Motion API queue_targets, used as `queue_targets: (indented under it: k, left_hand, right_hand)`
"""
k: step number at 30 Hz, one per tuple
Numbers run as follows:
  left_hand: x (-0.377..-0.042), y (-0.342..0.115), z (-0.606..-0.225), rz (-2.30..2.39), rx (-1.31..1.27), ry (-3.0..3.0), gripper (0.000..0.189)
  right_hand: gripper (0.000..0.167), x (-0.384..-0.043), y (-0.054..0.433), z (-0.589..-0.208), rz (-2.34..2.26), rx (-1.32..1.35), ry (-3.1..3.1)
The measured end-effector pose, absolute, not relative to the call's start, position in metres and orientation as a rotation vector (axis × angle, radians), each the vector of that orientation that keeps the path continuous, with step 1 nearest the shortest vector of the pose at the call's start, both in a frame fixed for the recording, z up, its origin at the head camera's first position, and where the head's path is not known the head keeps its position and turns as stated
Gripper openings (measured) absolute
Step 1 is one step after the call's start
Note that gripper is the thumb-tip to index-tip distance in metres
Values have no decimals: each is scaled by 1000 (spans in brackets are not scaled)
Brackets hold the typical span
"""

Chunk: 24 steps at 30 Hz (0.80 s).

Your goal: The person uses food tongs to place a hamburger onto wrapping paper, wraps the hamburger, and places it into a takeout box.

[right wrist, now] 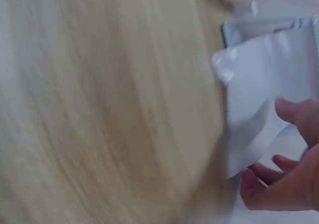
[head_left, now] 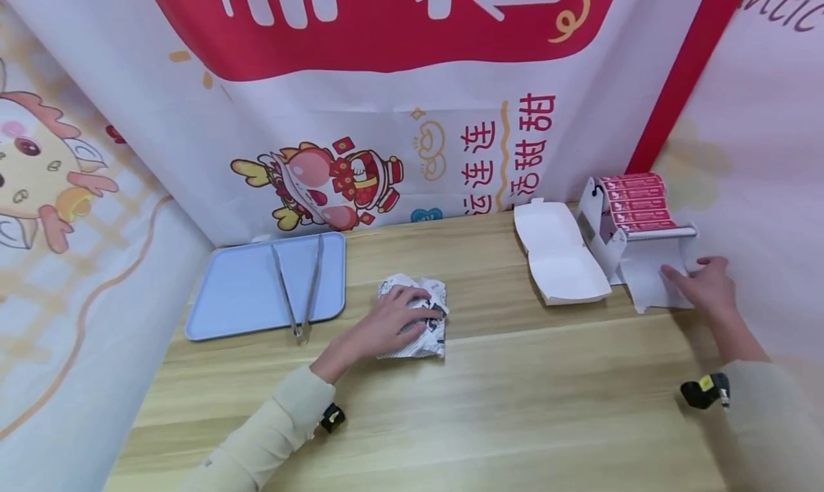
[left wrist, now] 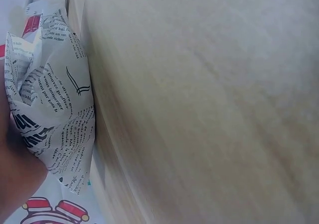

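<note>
My left hand [head_left: 395, 324] lies over a packet wrapped in newsprint-patterned paper [head_left: 434, 342], its fingers curved around the top. The left wrist view shows the wrapper [left wrist: 65, 94] close up, folded and creased, with the hand at its edge. On the right, my right hand [head_left: 708, 288] is at the white strip [head_left: 646, 270] hanging from a label dispenser [head_left: 614, 252]. In the right wrist view its thumb and fingers are spread apart at the edge of the strip [right wrist: 254, 94]. Red printed labels [head_left: 637, 202] cover the dispenser's top.
An open white paper box [head_left: 569, 270] stands just left of the dispenser. At the back left is a blue tray [head_left: 238, 292], with metal tongs [head_left: 312, 284] lying across it and over its front edge. Printed sheets [head_left: 360, 99] wall the table [head_left: 502, 413] at the back and sides.
</note>
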<state>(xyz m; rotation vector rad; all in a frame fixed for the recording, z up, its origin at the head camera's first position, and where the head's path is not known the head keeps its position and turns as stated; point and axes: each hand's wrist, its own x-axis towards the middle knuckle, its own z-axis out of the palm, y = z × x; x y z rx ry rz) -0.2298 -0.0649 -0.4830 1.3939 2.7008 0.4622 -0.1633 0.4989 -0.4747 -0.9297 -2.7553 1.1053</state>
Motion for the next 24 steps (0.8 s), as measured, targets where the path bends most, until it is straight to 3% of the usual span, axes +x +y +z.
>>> queue_targets:
  k: [4,16,24]
  left_hand:
    - [-225,-62,-485,457,1389,2686,35]
    - [-226,-63,-486,505,1398,2710,33]
    - [-227,-65,-488,485,1397,2722,33]
  right_hand:
    - [96,-159,517,-486,1146,-958,-2895]
    - [62,-127,540,-494,1266,-740,-2860]
    - [57,-120,537,-493,1166,-709,-2933]
